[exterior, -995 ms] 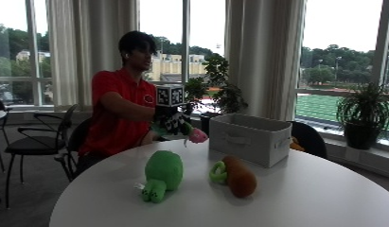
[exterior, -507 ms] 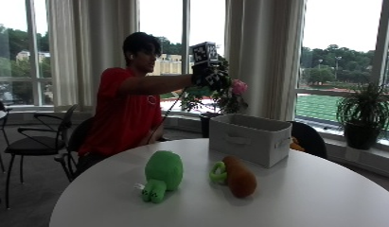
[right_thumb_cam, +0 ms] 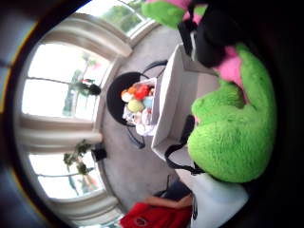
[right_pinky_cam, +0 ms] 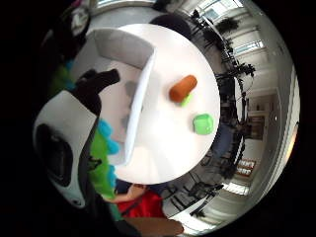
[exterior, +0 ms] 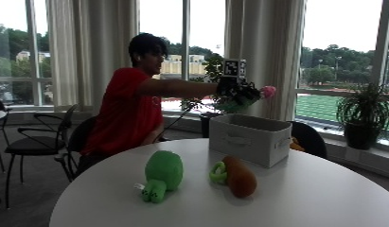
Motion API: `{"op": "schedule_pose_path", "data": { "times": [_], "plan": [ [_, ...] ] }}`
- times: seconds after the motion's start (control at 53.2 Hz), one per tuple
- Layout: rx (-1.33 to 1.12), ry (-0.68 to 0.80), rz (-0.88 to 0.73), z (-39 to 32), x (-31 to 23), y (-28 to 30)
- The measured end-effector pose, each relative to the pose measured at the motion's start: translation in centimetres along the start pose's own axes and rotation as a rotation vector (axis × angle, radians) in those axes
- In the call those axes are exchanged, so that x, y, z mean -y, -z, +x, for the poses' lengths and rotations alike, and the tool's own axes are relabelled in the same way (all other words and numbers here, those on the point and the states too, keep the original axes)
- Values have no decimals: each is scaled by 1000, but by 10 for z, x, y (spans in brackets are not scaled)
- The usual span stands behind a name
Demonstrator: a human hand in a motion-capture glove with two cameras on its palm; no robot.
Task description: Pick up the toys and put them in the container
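A round white table (exterior: 320,189) is noted, bearing a grey fabric container (exterior: 249,138). A green plush toy (exterior: 161,174) and a brown carrot toy (exterior: 237,177) lie on the table. A green-and-pink plush toy (exterior: 244,97) is gripped by the gloved right hand (exterior: 230,89), held above the container.

Tall windows (exterior: 326,52), beige curtains (exterior: 263,56), black chair (exterior: 39,137)
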State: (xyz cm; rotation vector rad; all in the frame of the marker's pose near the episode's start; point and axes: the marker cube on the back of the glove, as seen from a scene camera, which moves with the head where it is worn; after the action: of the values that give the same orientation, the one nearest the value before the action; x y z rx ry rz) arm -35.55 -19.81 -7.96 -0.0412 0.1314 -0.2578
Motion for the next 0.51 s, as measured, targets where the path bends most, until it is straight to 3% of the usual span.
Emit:
{"op": "schedule_pose_path", "data": {
  "times": [0.094,0.244,0.338,0.413,0.507],
  "plan": [
    [-33,-52,-53,10,0,-6],
    [-45,-64,25,47,-7,-3],
    [-30,79,55,82,-19,1],
    [-48,-96,53,117,-25,3],
    [-57,-168,29,159,-42,4]
  ]
}}
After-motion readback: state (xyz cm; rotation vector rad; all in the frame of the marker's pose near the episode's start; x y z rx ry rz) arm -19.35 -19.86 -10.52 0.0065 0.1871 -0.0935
